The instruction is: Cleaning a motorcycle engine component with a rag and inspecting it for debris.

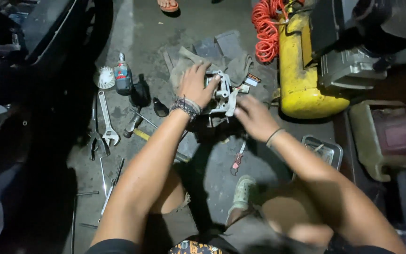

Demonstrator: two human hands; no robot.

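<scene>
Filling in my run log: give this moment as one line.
left hand: gripping metal engine part | right hand: touching it | adjustable wrench: on floor

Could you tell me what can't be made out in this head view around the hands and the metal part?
- Metal engine part: its left side is covered by the left hand.
- Right hand: motion-blurred, so its contact with the part is unclear.
- Adjustable wrench: markings too small.
- Yellow tank: top hidden by the motor.
- Left of frame: too dark.
</scene>
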